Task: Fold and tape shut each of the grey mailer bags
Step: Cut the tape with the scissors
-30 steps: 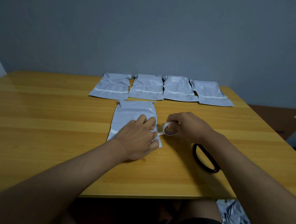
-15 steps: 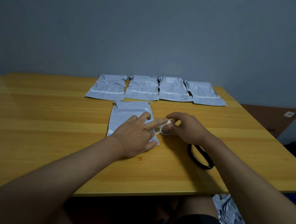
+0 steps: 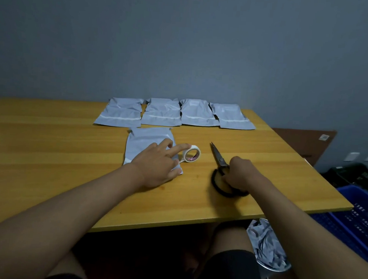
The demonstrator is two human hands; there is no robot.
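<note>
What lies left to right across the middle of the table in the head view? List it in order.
Grey mailer bag → left hand → tape roll → scissors → right hand.

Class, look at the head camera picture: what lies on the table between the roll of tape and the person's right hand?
The scissors lie there, blades pointing away past the tape roll. The right hand rests on their black handles. The head view shows this.

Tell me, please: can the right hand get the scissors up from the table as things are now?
Probably yes. The right hand already lies on the black handles of the scissors, and nothing covers the blades; the tape stands apart, to their left.
</note>
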